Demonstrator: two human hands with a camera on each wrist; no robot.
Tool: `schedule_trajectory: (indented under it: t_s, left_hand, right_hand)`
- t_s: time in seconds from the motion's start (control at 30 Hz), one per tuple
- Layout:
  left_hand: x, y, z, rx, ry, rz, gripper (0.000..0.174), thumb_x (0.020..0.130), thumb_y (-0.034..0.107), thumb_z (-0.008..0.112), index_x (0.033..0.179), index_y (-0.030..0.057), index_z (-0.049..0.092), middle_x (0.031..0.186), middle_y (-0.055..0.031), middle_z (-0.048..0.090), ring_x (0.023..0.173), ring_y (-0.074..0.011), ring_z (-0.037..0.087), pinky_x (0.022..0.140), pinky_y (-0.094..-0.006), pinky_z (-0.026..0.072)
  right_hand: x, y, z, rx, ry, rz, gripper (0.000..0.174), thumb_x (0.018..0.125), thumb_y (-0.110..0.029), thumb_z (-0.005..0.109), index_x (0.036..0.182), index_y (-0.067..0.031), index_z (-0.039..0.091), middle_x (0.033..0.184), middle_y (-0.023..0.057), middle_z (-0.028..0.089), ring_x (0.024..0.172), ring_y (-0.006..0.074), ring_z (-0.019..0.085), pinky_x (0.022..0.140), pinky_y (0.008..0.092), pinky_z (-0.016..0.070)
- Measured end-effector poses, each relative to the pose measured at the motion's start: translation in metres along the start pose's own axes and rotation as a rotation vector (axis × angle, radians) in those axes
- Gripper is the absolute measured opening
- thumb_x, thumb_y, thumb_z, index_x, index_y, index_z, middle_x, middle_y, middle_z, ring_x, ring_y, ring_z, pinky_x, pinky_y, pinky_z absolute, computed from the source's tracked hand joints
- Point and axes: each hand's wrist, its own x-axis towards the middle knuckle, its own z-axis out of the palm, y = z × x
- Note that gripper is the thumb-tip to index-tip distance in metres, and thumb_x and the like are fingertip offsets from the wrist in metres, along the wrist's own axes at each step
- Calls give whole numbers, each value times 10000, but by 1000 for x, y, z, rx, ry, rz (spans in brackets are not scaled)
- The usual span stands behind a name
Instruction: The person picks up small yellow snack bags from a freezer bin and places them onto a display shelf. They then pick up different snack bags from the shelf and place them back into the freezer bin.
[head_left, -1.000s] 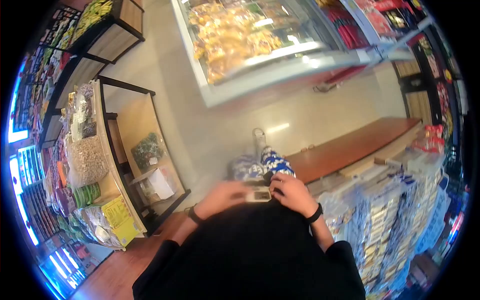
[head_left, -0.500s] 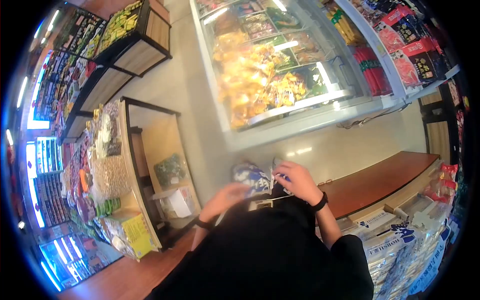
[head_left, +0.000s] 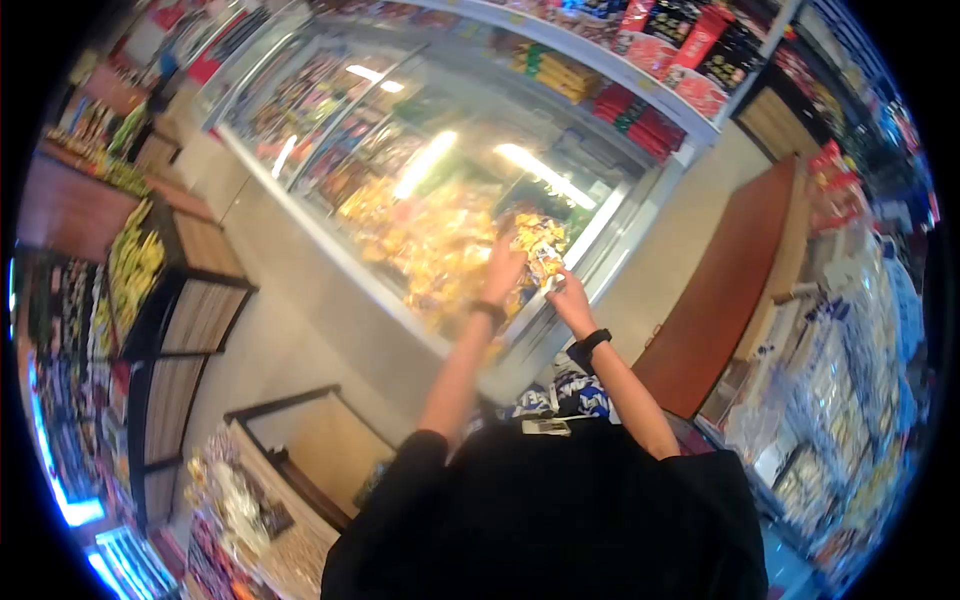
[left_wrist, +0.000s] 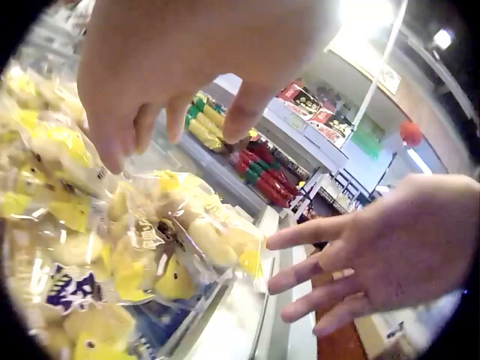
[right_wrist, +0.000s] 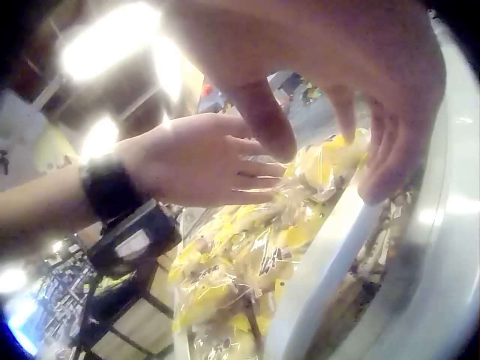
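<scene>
Above yellow-printed bags [head_left: 415, 245] heaped inside the near end of a freezer [head_left: 300, 217], my left hand [head_left: 506, 270], fingers loosely spread, my right hand [head_left: 571, 302] beside it, fingers parted too — red packets [head_left: 635, 120] far right, reddish-brown board [head_left: 725, 290] to the right.

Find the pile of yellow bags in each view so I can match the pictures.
Head: pile of yellow bags, near centre.
Left wrist: the pile, left half.
Right wrist: the pile, lower middle.
Shared landmark: right hand, right of centre in head and left wrist, top in right wrist.
</scene>
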Motion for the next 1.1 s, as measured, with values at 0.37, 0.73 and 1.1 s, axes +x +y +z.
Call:
schedule_trajectory:
  t_s: [0.37, 0.73, 1.1]
  left_hand:
    - [-73, 5, -31, 33, -207, 87, 273, 907, 237, 598, 1010, -15, 609, 927, -88, 640, 834, -167, 599, 739, -301, 474]
    - [-202, -21, -42, -44, -816, -212, 170, 832, 55, 681, 993, 23, 641, 887, -28, 643, 818, -108, 595, 724, -247, 494]
    - [-376, 10, 67, -22, -1133, -551, 261, 869, -27, 589, 1123, 28, 576, 1017, -82, 651, 887, -185, 630, 759, -299, 524]
  right_hand:
    - [-100, -24, 19, 540, 211, 81, 454, 826, -74, 610, 1270, -41, 522, 1186, 62, 592, 963, 162, 572, 846, 292, 471]
    - [-290, 40, 23, 302, 613, 76, 181, 790, -31, 610, 961, -23, 668, 861, 166, 677, 806, 229, 646, 759, 347, 496]
    - [-492, 124, -46, 549, 816, 199, 292, 757, 22, 629, 1040, -46, 646, 952, 14, 677, 658, 95, 596, 607, 272, 489]
